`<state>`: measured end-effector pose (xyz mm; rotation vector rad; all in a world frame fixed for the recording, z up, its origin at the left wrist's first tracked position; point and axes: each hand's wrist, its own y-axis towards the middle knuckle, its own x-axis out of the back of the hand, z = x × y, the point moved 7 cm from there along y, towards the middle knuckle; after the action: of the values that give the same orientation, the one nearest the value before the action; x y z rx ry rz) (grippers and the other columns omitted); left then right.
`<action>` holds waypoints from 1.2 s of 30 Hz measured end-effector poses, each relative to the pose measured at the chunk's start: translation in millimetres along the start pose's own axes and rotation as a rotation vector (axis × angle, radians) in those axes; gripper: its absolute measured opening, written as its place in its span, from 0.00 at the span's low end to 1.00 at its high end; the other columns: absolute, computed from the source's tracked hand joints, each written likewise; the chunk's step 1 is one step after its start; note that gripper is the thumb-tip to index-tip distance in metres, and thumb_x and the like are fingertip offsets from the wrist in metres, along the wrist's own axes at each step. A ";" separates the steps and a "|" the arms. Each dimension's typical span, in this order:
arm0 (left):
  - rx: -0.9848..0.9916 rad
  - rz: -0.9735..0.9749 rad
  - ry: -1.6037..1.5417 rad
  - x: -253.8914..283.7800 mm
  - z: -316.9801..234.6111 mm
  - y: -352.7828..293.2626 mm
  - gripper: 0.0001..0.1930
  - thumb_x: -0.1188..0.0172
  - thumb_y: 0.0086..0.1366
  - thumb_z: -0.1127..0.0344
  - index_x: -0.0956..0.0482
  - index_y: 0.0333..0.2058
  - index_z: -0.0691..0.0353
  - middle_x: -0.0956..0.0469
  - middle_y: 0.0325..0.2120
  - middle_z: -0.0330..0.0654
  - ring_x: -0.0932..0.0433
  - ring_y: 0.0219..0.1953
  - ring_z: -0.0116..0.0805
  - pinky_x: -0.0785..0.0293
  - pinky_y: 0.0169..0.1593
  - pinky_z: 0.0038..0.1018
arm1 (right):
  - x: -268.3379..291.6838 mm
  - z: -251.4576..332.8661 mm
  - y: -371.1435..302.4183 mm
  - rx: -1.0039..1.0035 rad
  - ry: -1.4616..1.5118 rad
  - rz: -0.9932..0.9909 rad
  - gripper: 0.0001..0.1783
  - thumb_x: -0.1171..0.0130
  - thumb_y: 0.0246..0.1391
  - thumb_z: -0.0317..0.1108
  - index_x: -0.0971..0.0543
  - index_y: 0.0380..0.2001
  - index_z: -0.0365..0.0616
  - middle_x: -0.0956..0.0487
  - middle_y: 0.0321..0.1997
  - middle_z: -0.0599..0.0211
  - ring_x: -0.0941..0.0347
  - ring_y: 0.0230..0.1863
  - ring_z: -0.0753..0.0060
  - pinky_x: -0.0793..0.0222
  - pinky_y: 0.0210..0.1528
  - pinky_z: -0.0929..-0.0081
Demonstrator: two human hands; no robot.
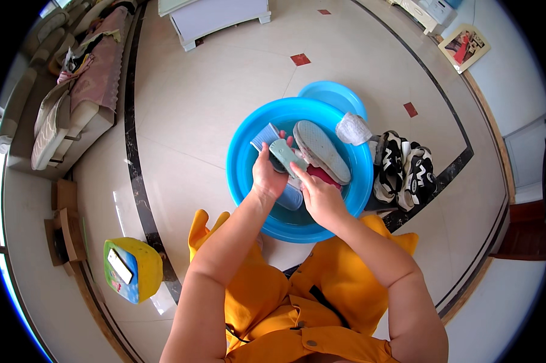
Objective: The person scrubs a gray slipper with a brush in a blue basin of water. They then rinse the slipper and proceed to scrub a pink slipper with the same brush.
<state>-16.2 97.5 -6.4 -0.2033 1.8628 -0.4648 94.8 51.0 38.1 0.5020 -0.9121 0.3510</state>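
Over a large blue basin (239, 209), both hands work close together. My left hand (268, 173) is closed around the middle of a blue slipper (265, 137), its fingertips showing on the far side. My right hand (322, 199) is closed on a pale green scrubbing brush (283, 152), which lies across the slipper; its bristles are hidden. To the right of the brush, a pale grey slipper (321, 150) leans in the basin, sole side showing. Something dark red (323, 175) lies under it, partly covered by my right hand.
A smaller blue basin (333, 94) sits behind the large one. Grey cloth (353, 129) hangs on the right rim. Black-and-white sneakers (405, 169) stand right of it. At left are a yellow stool (146, 272) with a phone (120, 267) and a sofa (82, 115).
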 end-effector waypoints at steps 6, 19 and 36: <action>-0.011 0.014 0.030 4.4 9.3 -4.5 0.28 0.75 0.74 0.48 0.40 0.61 0.59 0.34 0.59 0.44 0.38 0.62 0.42 0.45 0.66 0.41 | -7.2 -4.3 4.1 -0.011 -0.119 0.014 0.36 0.46 0.54 0.27 0.41 0.66 0.61 0.29 0.21 0.60 0.28 0.18 0.54 0.30 0.19 0.60; 0.042 -0.094 0.159 39.3 40.5 -7.3 0.21 0.65 0.74 0.55 0.38 0.58 0.61 0.30 0.54 0.45 0.31 0.56 0.43 0.37 0.60 0.40 | -6.7 -39.3 26.6 -0.268 0.262 0.079 0.27 0.54 0.61 0.30 0.37 0.63 0.56 0.22 0.27 0.47 0.24 0.29 0.45 0.30 0.32 0.54; -0.225 -0.550 0.325 104.0 13.6 22.6 0.18 0.56 0.62 0.79 0.32 0.51 0.61 0.24 0.41 0.46 0.23 0.40 0.42 0.25 0.43 0.35 | -58.4 -64.5 12.4 -0.150 -0.119 0.201 0.34 0.53 0.53 0.26 0.39 0.65 0.57 0.21 0.29 0.48 0.23 0.29 0.46 0.27 0.32 0.52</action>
<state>-36.6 77.3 -109.9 -0.8478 2.1723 -0.6905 98.1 92.3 -39.5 0.2960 -1.0993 0.4340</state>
